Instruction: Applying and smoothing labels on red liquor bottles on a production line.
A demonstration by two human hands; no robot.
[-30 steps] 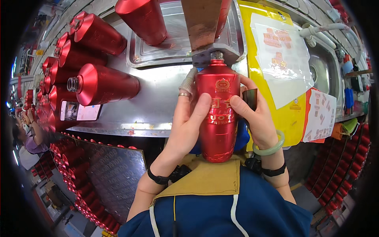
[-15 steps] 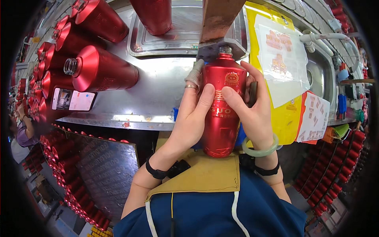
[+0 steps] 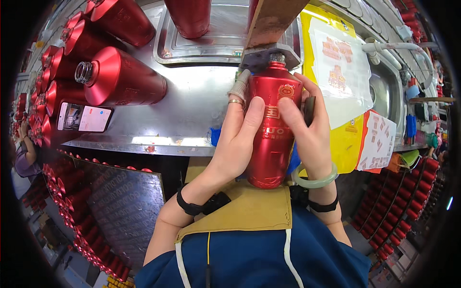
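A glossy red bottle (image 3: 271, 158) with a clear threaded neck and gold lettering leans toward me, its base near my apron. My left hand (image 3: 235, 144) is closed along its left side, thumb flat on the front; a pale fabric cover wraps one fingertip. From the right, my right hand (image 3: 309, 137) grips the bottle, its thumb on the front just under a gold emblem. A dark flat piece (image 3: 309, 109) sits among the right fingers; its kind I cannot tell. Behind the bottle's neck stands a wooden post (image 3: 271, 21) with a dark metal block at its foot.
Several red bottles stand at the left, one nearest (image 3: 122, 79), beside a phone (image 3: 84, 117). A metal tray (image 3: 216, 53) lies behind. Printed film sheets (image 3: 343, 101) cover a yellow sheet (image 3: 343, 149) at right, near a sink (image 3: 389, 89). Racked red bottles (image 3: 398, 201) fill the lower right.
The right thumb has slid up the front, uncovering more gold lettering. The left thumb sits slightly higher and further right. Both hands keep hold of the bottle; the whole view has shifted slightly.
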